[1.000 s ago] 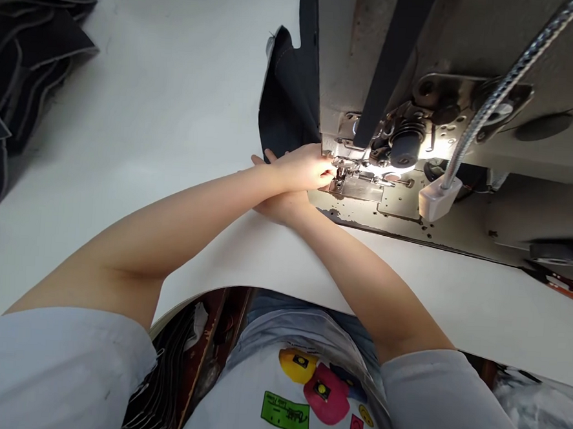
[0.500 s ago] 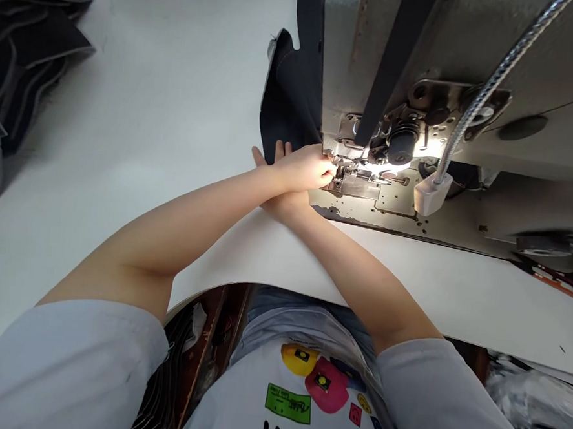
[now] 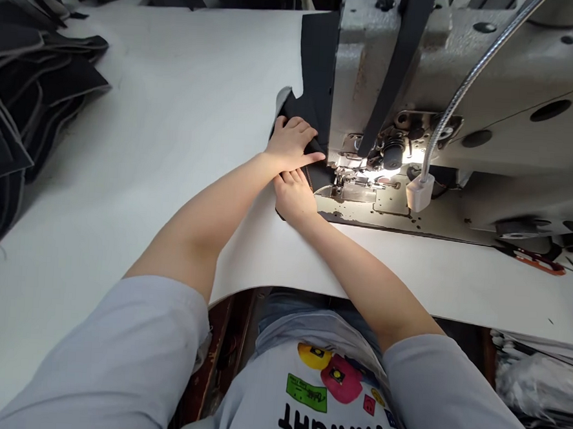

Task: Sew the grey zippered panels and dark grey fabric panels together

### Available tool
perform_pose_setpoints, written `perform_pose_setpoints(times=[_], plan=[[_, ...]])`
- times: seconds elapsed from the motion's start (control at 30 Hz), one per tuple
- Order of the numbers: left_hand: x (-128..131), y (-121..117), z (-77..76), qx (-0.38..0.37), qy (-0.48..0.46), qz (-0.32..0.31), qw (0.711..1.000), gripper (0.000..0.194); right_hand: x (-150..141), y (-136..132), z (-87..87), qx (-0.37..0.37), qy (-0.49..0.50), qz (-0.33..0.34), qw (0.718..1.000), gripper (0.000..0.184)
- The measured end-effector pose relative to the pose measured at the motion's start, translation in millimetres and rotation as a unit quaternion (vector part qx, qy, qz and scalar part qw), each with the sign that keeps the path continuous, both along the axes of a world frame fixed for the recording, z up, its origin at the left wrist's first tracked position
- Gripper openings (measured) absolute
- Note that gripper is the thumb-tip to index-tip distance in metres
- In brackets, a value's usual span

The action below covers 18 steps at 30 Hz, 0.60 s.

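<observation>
A dark denim piece (image 3: 318, 54) runs from under the arm of a sewing machine (image 3: 378, 65) toward the presser foot (image 3: 341, 181), and part of it shows between my hands. My left hand (image 3: 291, 143) lies on the denim with its fingers curled over it, the thumb pointing at the foot. Just below, my right hand (image 3: 294, 199) holds the denim's lower edge against the table. Both hands stop a little left of the foot. The needle area is partly hidden by the machine's housing.
A metal gooseneck lamp (image 3: 469, 77) with a white head (image 3: 418, 191) lights the needle plate. A stack of dark denim pieces (image 3: 22, 95) lies on the white table (image 3: 150, 135) at left. Orange-handled scissors (image 3: 538, 262) lie at right.
Both hands have moved left, away from the presser foot, and now hold the denim. My view has tilted up, showing more of the machine and table.
</observation>
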State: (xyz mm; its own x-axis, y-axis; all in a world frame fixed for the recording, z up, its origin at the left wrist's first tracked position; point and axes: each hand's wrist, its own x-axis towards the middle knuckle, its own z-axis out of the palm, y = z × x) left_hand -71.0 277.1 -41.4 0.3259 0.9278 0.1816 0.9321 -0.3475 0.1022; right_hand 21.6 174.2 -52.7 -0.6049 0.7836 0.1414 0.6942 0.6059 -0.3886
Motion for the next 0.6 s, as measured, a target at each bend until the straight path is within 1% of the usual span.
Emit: perform_pose_setpoints(times=[0.07,0.13,0.2,0.27,0.3,0.33,0.37,0.4,0.47,0.53,0.57,0.6], plan=[[1.9,-4.0,4.1,0.004,0.006,0.025,1.0,0.043,4.6,-0.3,4.4,-0.008,-0.004,0.023,1.0,0.053],[7.0,-25.4,10.2,0.009,0.025,0.061,0.998,0.042,17.7,-4.2,6.7,-0.021,0.005,0.078,0.997,0.054],[11.6,-61.7,16.2,0.002,0.063,0.086,0.994,0.044,40.4,-13.8,7.0,-0.039,0.037,0.17,0.984,0.052],[13.1,-102.5,19.2,-0.015,0.116,0.081,0.99,0.046,69.1,-28.9,5.0,-0.058,0.076,0.277,0.956,0.048],[12.4,-120.4,19.3,-0.021,0.139,0.071,0.988,0.045,83.9,-38.2,3.4,-0.063,0.083,0.315,0.943,0.046],[10.8,-135.0,18.6,-0.019,0.149,0.065,0.986,0.045,98.0,-48.7,1.9,-0.063,0.077,0.332,0.938,0.045],[8.5,-145.6,17.7,-0.012,0.151,0.064,0.986,0.046,111.2,-60.3,0.6,-0.054,0.067,0.329,0.94,0.044],[6.0,-152.3,17.1,-0.001,0.144,0.067,0.987,0.049,123.5,-73.2,-0.1,-0.04,0.053,0.306,0.95,0.044],[2.2,-157.0,18.4,0.014,0.12,0.092,0.988,0.056,146.2,-102.6,-1.1,-0.008,0.025,0.235,0.972,0.043],[2.3,-155.8,23.9,0.002,0.102,0.12,0.988,0.061,170.5,-134.0,-5.3,0.015,0.014,0.18,0.983,0.041],[4.4,-154.4,27.6,-0.011,0.096,0.134,0.986,0.064,185.1,-149.0,-10.2,0.02,0.018,0.174,0.984,0.039],[7.9,-152.8,31.7,-0.043,0.099,0.124,0.986,0.066,202.4,-162.9,-17.3,0.015,0.025,0.176,0.984,0.037]])
